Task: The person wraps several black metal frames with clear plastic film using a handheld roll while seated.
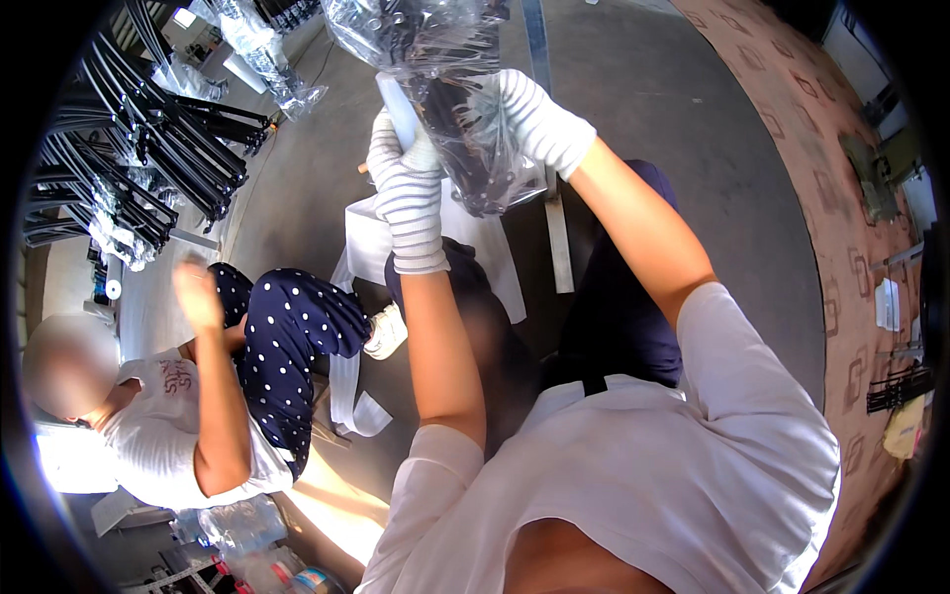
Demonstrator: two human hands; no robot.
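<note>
In front of me a bundle of black parts (457, 114), wrapped in crinkled clear plastic film, extends past the top of the view. My left hand (408, 173), in a grey-and-white striped glove, is closed around a pale roll (398, 111) that looks like stretch film. A short brownish stick end (363, 168) shows beside that hand. On the bundle's right side, my right hand (539, 119), gloved the same way, grips the film-covered parts, its fingertips partly hidden by the film. White sheet material (368, 241) hangs below the bundle.
A person (168, 416) in dotted trousers sits close at my left, one hand raised. Stacks of black tubular frames (148, 139) stand at the far left. A metal bar (557, 233) is right of the bundle. Plastic bottles (242, 525) lie lower left; patterned flooring (792, 178) runs along the right.
</note>
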